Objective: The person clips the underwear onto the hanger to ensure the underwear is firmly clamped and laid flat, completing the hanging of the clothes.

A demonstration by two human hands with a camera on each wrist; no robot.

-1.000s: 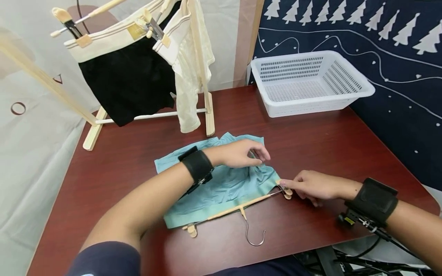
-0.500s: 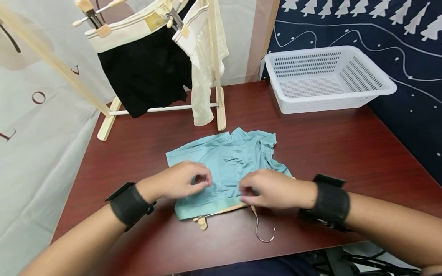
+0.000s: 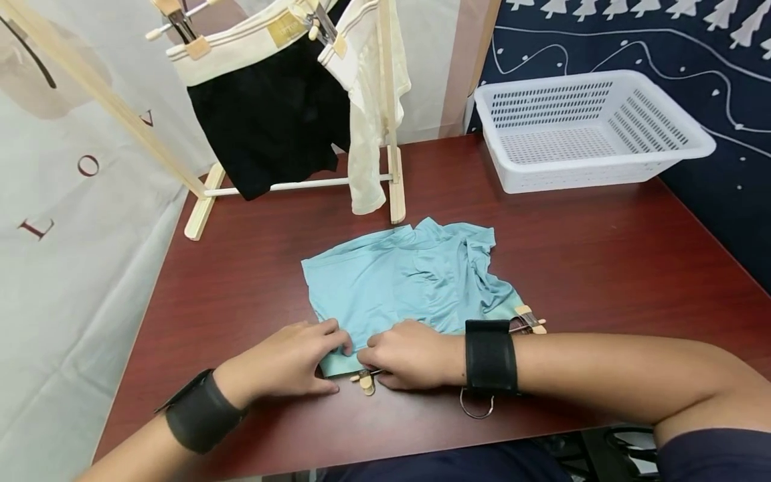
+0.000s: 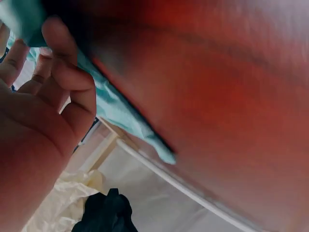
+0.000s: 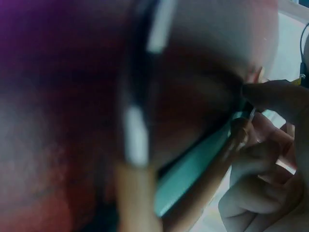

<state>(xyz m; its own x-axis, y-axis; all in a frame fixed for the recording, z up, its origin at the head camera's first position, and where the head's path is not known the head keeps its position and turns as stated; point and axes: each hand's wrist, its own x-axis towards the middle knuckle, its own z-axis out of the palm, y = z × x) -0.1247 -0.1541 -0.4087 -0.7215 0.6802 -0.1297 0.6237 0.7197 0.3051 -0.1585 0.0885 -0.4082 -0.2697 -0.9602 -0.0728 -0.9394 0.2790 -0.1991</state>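
Observation:
A light-blue pair of boxer briefs [image 3: 397, 274] lies spread on the table, its waistband toward me. A wooden clip hanger lies along the waistband; its right clip [image 3: 530, 320] is at the right corner, its left clip [image 3: 365, 381] near the left corner. My right hand [image 3: 415, 355] grips the hanger beside the left clip and covers most of the bar. The hanger's metal hook [image 3: 477, 408] shows below my wrist, blurred close up in the right wrist view. My left hand [image 3: 289, 361] is at the waistband's left corner, fingertips by the fabric, thumb apart.
Behind stands a wooden drying rack [image 3: 396, 187] with black shorts [image 3: 265, 120] and a cream garment [image 3: 366, 154] hanging on it. A white slotted basket [image 3: 596, 174] sits at the back right of the brown table [image 3: 602, 268].
My right hand has moved left from the right clip, along the hanger, to the left clip. My left hand has come back from above the briefs to the waistband's left corner.

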